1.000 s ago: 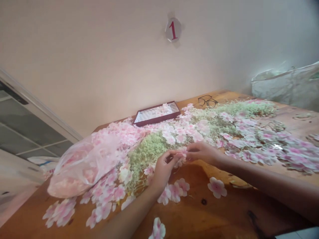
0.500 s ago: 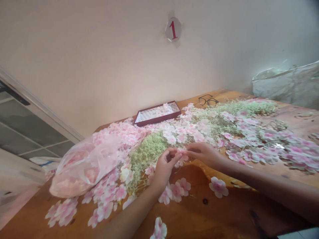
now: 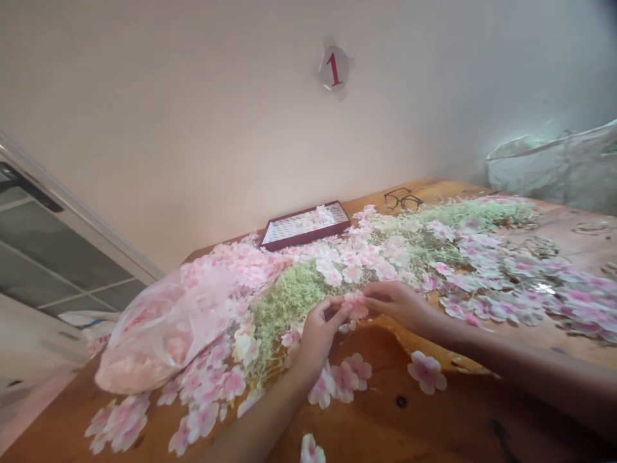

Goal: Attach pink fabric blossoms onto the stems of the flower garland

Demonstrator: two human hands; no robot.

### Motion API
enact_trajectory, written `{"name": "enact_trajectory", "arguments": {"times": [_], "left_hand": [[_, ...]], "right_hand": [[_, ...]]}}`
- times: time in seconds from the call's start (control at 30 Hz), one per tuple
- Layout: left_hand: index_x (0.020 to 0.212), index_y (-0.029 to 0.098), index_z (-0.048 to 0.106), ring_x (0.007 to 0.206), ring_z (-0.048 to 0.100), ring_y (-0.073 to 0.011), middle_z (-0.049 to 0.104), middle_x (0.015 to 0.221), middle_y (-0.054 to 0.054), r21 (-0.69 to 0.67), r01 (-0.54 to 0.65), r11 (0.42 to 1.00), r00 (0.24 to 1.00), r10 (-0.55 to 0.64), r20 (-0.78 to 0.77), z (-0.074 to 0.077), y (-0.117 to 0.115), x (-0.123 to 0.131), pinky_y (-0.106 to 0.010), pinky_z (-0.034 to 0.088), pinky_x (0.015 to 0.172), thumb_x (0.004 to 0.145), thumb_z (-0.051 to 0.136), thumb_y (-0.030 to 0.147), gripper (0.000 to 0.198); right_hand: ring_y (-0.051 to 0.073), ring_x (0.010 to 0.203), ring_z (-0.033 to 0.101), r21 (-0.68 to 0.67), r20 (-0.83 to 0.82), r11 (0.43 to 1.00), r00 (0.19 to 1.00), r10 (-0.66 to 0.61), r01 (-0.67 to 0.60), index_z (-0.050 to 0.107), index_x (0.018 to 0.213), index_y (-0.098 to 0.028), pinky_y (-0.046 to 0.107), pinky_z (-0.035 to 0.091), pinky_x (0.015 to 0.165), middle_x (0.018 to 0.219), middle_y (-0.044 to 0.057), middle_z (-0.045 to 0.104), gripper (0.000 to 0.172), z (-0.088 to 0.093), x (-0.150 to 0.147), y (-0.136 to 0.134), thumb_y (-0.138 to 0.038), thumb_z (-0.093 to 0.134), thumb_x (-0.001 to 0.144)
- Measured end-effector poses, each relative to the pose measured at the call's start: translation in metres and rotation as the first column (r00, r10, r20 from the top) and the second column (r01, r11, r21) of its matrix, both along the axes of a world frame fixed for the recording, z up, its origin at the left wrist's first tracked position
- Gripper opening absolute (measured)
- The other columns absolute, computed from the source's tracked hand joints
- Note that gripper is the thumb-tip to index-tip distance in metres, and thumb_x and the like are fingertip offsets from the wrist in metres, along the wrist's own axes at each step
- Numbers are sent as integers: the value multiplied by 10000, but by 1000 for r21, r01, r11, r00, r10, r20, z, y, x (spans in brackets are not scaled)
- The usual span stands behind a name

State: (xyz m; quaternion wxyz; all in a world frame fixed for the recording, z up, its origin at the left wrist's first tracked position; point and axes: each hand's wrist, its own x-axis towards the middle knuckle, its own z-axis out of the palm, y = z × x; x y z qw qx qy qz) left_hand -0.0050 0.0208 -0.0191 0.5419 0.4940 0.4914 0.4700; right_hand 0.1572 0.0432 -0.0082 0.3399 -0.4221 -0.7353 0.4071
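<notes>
Left hand [image 3: 318, 334], right hand [image 3: 400, 307]: fingertips pinching one pink flower [image 3: 355, 305].
Green moss [image 3: 292, 290] just beyond left fingers; dark-red tray [image 3: 308, 237] farther out.

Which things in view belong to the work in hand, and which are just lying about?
Likely part of the work: pink flower held between left hand and right hand; loose flowers; green strands; perhaps the plastic bag and the tray with flowers in it.

Apparently just there: glasses; number sign.

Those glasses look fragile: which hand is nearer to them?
Right. The right hand is on the near side of the glasses; the left hand is farther off, leftward.
</notes>
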Motion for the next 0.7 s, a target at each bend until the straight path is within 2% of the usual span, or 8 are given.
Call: {"name": "enact_trajectory", "arguments": {"times": [0.3,0.5,0.6,0.7], "left_hand": [[783,139,561,676,520,-111,559,734,-20,30,32,999,999,-32,-20,1,1,-2,-208,424,612,639,595,364,269],[757,141,556,646,511,-97,545,691,-5,54,-23,998,998,25,-51,1,6,-7,-197,406,619,644,593,366,255],[766,144,557,650,513,-99,548,695,-5,80,-46,996,996,51,-67,0,10,-11,-204,405,633,652,582,374,259],[774,136,552,669,516,-102,556,717,-14,93,-77,993,994,83,-66,0,15,-14,-209,404,653,653,582,370,266]], "right_hand": [[130,593,530,-52,-59,999,998,-1,-2,569,710,-128,245,413,555,638,33,564,251,2,1,1,-345,447,745],[123,617,551,-6,-84,993,989,-119,119,573,763,-130,251,429,590,707,49,596,288,8,23,25,-393,460,729],[128,613,554,41,-1,990,991,-133,133,577,774,-130,246,421,569,707,53,600,283,11,32,32,-376,444,737],[141,632,555,189,195,975,969,-151,114,595,790,-166,252,402,582,714,36,612,227,13,37,34,-317,431,747]]}}
